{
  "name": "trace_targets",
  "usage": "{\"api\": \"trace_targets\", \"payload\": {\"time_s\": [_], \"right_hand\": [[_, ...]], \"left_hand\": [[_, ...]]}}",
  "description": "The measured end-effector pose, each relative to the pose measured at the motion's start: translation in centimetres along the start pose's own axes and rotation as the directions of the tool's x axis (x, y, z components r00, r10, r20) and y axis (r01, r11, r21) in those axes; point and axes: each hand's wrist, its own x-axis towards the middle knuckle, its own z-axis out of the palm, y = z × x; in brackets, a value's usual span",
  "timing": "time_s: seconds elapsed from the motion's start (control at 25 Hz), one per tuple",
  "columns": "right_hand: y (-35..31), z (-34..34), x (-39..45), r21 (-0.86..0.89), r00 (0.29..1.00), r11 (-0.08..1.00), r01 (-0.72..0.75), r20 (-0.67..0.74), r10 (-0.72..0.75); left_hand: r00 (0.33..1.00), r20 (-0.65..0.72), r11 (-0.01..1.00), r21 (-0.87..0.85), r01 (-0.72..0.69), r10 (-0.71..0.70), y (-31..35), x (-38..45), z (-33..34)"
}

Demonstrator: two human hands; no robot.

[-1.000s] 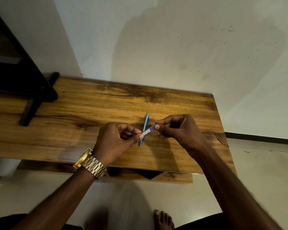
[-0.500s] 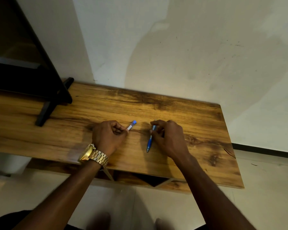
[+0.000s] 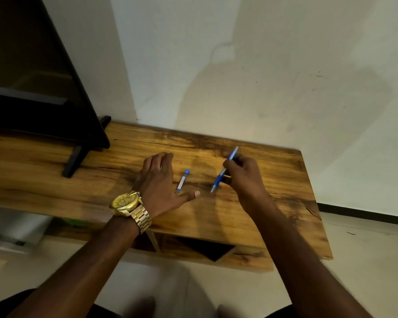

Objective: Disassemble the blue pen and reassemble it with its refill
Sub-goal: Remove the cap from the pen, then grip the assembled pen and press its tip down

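Observation:
The blue pen (image 3: 222,174) is pinched in my right hand (image 3: 244,177), tilted with its tip down near the wooden table (image 3: 274,214) and its top end pointing up and away. A short refill piece (image 3: 182,180), white with a blue end, lies flat on the wood between my hands. My left hand (image 3: 157,182), with a gold watch on the wrist, hovers spread out just left of that piece with its thumb reaching below it, holding nothing.
A black screen on a stand (image 3: 74,157) occupies the table's left part. The wall rises right behind the table. The table's right edge (image 3: 317,203) drops to a tiled floor, and an open shelf (image 3: 205,247) sits under the top.
My left hand let go of the refill piece and spread open beside it. My right hand lifted the blue pen off the table. The view shifted upward.

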Motion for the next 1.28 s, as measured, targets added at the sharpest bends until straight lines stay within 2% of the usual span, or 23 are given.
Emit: {"api": "trace_targets", "payload": {"time_s": [0.04, 0.12, 0.2, 0.24, 0.32, 0.48, 0.64, 0.92, 1.08, 1.28], "right_hand": [[-0.6, -0.5, -0.4, 0.231, 1.0, 0.973, 0.004, 0.009, -0.006], [-1.4, -1.1, -1.4, 0.619, 0.998, 0.786, -0.006, 0.047, -0.029], [-1.5, -1.5, -2.1, 0.82, 0.994, 0.568, -0.064, 0.104, -0.037], [-1.3, -1.7, -2.4, 0.862, 0.991, 0.5, -0.082, 0.125, -0.054], [-1.2, -1.7, -2.7, 0.877, 0.982, 0.468, -0.11, 0.17, -0.088], [-0.9, -0.8, -2.7, 0.85, 0.968, 0.496, -0.176, 0.241, -0.071], [-1.3, 0.1, -2.7, 0.843, 0.965, 0.505, -0.185, 0.254, -0.071], [-2.7, 0.0, -4.1, 0.904, 0.956, 0.386, -0.182, 0.255, -0.148], [-2.1, -0.3, -4.5, 0.889, 0.951, 0.42, -0.183, 0.268, -0.152], [-1.7, -0.5, -4.5, 0.902, 0.934, 0.379, -0.209, 0.298, -0.195]], "left_hand": [[1.0, -0.013, 1.0, 0.011, -0.025, 0.025, 0.0, -0.4, -0.6], [0.999, -0.037, 1.0, 0.003, -0.028, 0.028, -0.1, -1.5, -0.6], [1.0, 0.007, 1.0, 0.013, 0.013, -0.013, -0.1, -2.2, 0.5], [0.999, 0.041, 0.999, 0.019, 0.032, -0.032, -0.1, -2.5, 1.5], [0.996, 0.066, 0.998, 0.034, 0.055, -0.057, -0.6, -2.8, 3.6], [0.998, 0.047, 0.996, 0.075, 0.039, -0.043, -1.9, -2.6, 6.3], [0.999, 0.018, 0.995, 0.093, 0.033, -0.035, -2.2, -2.2, 7.2], [0.998, 0.051, 0.996, 0.079, 0.043, -0.047, -2.2, -1.9, 7.1], [0.997, 0.056, 0.995, 0.089, 0.039, -0.044, -2.2, -1.9, 7.2], [0.999, 0.032, 0.994, 0.105, 0.037, -0.041, -2.4, -1.8, 7.5]]}}
